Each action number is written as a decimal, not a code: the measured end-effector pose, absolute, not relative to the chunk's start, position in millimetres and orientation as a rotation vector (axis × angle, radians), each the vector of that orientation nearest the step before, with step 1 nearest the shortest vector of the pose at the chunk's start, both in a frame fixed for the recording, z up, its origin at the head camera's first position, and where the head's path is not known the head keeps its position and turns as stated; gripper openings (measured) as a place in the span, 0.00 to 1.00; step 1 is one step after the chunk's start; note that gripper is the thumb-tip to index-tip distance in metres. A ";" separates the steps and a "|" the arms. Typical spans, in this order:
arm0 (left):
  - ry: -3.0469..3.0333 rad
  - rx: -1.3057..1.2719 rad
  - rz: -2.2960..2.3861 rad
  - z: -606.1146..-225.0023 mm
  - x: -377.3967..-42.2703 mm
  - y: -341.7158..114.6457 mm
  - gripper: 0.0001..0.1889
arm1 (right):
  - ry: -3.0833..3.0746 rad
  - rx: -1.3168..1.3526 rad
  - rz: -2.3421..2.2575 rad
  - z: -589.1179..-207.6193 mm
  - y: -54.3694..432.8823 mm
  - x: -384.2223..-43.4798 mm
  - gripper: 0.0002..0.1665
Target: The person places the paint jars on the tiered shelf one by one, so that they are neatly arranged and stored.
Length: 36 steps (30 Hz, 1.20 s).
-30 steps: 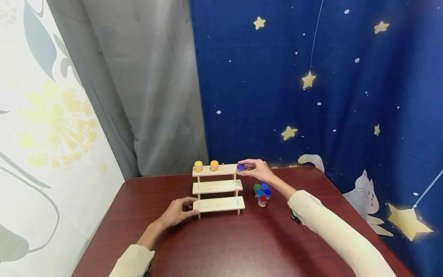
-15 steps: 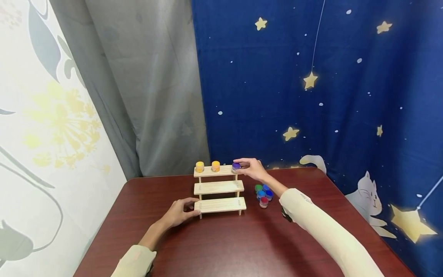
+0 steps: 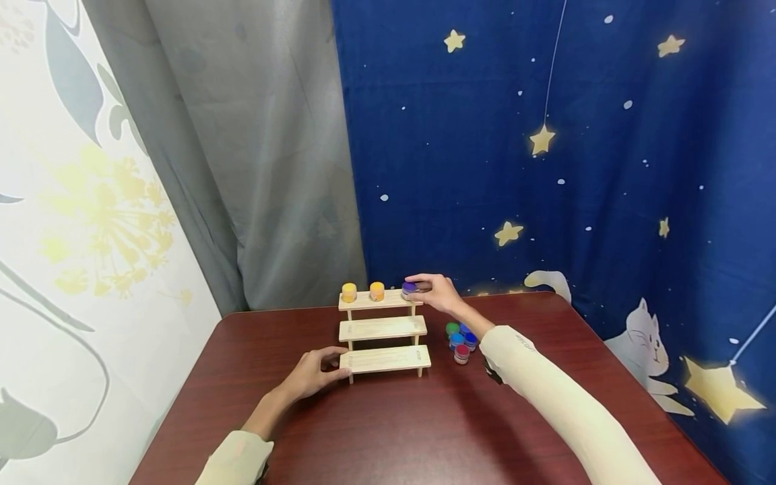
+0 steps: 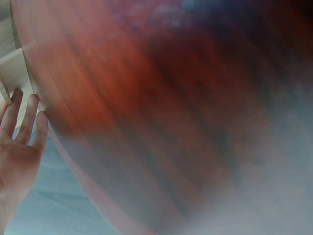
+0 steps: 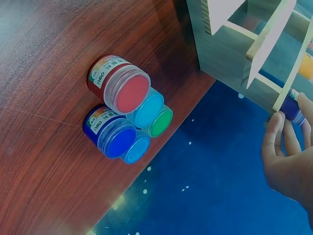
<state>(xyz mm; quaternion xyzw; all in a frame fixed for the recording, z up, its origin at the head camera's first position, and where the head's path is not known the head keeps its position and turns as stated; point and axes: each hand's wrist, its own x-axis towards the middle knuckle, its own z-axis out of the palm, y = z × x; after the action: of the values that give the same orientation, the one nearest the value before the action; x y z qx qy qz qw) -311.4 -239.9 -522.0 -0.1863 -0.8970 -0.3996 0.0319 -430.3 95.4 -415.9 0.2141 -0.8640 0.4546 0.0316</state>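
Take the middle of the wooden stand [image 3: 382, 328] as the centre of your clock, as the head view shows it. The change is small but clear: your right hand [image 3: 440, 294] has carried the purple jar [image 3: 409, 291] a little inward from the right end of the top tier. The jar is now at one o'clock, in row with the orange jar [image 3: 377, 292] at twelve and the yellow jar [image 3: 349, 293] near eleven. It appears to stand on the board, but your fingers are still gripping it, so I judge this placing as almost done — only the release is missing.

Your left hand [image 3: 312, 372], at eight o'clock, is holding the left end of the lowest tier between thumb and fingers, same as a second ago; this probably keeps the stand steady.

At three o'clock, on the surface [image 3: 388, 431], five jars wait close together: the red jar [image 5: 117, 88], the green jar [image 5: 160, 122] and three blue ones. The two lower tiers carry no jar — so much of the work seems to remain.
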 end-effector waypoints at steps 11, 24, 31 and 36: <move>-2.759 -0.601 -1.243 -523.2 -309.3 -238.2 0.24 | -2.634 0.648 1.368 -420.1 94.7 -427.6 0.29; -2.749 -0.616 -1.224 -522.1 -310.6 -240.2 0.24 | -2.624 0.693 1.345 -423.3 112.6 -422.6 0.32; -2.749 -0.614 -1.210 -521.6 -312.1 -241.2 0.24 | -2.645 0.729 1.409 -426.9 127.1 -413.8 0.31; -2.740 -0.622 -1.219 -522.1 -312.8 -240.8 0.24 | -2.661 0.738 1.434 -434.4 139.9 -407.7 0.29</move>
<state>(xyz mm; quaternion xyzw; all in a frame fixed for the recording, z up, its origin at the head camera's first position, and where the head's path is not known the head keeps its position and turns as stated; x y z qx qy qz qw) -312.8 -240.8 -522.1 -0.2030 -0.8940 -0.3976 0.0392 -407.7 139.9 -434.4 0.2372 -0.8551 0.4608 0.0152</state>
